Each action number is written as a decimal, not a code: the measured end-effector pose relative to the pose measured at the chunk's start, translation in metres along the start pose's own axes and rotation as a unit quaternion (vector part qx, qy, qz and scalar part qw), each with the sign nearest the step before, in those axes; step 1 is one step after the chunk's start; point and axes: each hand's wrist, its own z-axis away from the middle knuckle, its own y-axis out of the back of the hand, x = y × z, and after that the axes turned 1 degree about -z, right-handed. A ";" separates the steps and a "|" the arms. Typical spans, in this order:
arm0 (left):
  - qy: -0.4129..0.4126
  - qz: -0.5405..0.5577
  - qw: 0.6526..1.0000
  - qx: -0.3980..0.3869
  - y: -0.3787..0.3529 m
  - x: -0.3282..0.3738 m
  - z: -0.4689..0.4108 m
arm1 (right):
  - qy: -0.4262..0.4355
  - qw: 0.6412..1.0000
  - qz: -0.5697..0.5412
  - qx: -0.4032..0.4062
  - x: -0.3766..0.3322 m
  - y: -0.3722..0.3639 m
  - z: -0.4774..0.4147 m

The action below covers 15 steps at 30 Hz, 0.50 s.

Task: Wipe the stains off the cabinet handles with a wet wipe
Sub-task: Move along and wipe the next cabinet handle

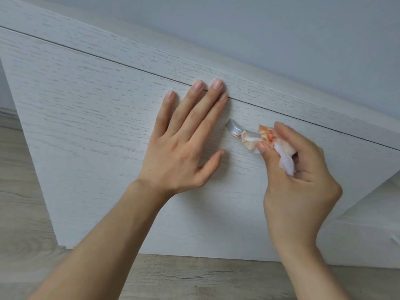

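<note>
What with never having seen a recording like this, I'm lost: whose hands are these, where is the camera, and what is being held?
There is no machine here. The single picture comes from a camera worn on a person's head, looking forward and down, so the two bare hands you see are that person's own.

The left hand lies flat with straight fingers against the white cabinet front, its fingertips near the thin gap along the top edge. The right hand pinches a crumpled wet wipe, which is stained orange, and presses it onto the silver handle. Only the handle's left end shows; the wipe and fingers cover the rest. A little orange seems to remain under that visible end.

Below the cabinet is a wooden floor, and behind it a plain wall.
</note>
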 end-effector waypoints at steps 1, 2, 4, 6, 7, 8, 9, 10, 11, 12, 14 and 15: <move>0.000 0.000 1.000 0.000 0.000 0.000 0.000 | 0.010 1.000 0.006 -0.001 -0.001 -0.002 0.001; -0.001 0.000 1.000 0.001 0.000 0.001 0.000 | 0.029 0.999 0.020 -0.005 -0.001 -0.005 0.001; -0.002 0.001 1.000 0.003 -0.001 0.001 0.000 | 0.071 0.996 0.049 -0.016 0.000 -0.011 0.002; 0.000 0.001 1.000 0.007 -0.001 0.000 0.000 | 0.094 0.993 0.069 -0.029 0.001 -0.012 0.002; -0.001 0.001 1.000 0.008 -0.002 0.001 0.000 | 0.085 0.994 0.067 -0.027 0.000 -0.012 0.001; -0.002 0.001 1.000 0.008 -0.002 0.001 0.000 | 0.071 0.995 0.061 -0.021 -0.001 -0.012 0.001; -0.003 0.000 1.000 0.008 -0.002 0.001 0.000 | 0.066 0.996 0.058 -0.014 -0.002 -0.014 0.001; -0.003 -0.002 1.000 0.008 -0.002 0.000 0.000 | 0.074 0.995 0.064 -0.013 -0.004 -0.016 0.001; -0.001 -0.002 1.000 0.008 -0.002 0.000 0.000 | 0.091 0.993 0.073 -0.023 -0.007 -0.018 0.002; 0.001 -0.001 1.000 0.008 -0.002 0.001 0.000 | 0.105 0.991 0.078 -0.036 -0.008 -0.019 0.002; 0.000 0.002 1.000 0.006 -0.001 0.001 0.000 | 0.074 0.995 0.062 -0.036 -0.009 -0.016 0.001; -0.002 0.002 1.000 0.004 -0.001 0.001 0.000 | 0.030 0.999 0.038 -0.017 -0.010 -0.012 0.000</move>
